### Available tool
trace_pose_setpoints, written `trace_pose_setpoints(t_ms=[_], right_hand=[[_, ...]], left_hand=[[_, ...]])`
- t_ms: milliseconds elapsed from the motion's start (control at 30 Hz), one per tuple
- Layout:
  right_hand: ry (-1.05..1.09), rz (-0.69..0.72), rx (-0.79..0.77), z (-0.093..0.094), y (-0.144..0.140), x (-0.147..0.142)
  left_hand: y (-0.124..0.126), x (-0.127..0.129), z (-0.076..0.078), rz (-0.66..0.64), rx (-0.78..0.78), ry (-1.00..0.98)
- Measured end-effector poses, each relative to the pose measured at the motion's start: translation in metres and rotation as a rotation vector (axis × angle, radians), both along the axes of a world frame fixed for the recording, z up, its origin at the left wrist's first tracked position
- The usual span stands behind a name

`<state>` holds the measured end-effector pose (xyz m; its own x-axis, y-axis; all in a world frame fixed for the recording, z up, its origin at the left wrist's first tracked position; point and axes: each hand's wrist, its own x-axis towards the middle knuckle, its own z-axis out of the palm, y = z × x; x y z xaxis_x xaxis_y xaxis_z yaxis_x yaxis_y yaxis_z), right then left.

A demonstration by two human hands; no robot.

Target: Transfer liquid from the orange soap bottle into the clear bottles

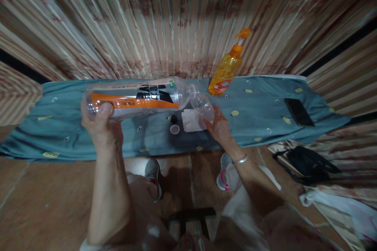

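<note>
The left hand (pixel 101 123) holds a big clear plastic bottle (pixel 138 97) with an orange and black label. The fingers are closed around its bottom end. The bottle lies almost flat in the air above the blue cloth (pixel 259 121), and its open neck points to the right. There the mouth meets a small clear cup (pixel 203 106), which the right hand (pixel 219 127) holds tilted, with the fingers wrapped around its side. Under the cup, a white paper napkin (pixel 191 120) lies on the cloth. Just beside the napkin are a small black cap (pixel 174 119) and a pale round lid (pixel 174 129). Farther back stands an orange pump bottle (pixel 225 71), and a black phone (pixel 299 112) lies well to the right.
</note>
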<state>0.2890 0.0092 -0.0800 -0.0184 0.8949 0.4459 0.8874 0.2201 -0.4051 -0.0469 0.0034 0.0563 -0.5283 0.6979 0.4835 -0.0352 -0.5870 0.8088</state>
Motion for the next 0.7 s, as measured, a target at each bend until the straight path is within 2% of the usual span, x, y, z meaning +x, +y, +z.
trace_pose_setpoints(t_ms=[200, 367, 700], right_hand=[[-0.009, 0.001, -0.015, 0.0012, -0.0002, -0.0001], [0.023, 0.003, -0.036, 0.002, -0.0004, 0.0002], [0.031, 0.0, -0.048, 0.0022, 0.0001, 0.0002]], left_hand=[[0.0018, -0.0034, -0.0037, 0.009, -0.004, 0.052], [0.0033, -0.0064, -0.0068, 0.004, 0.004, 0.014], [0.0033, -0.0037, -0.0046, 0.007, 0.022, 0.027]])
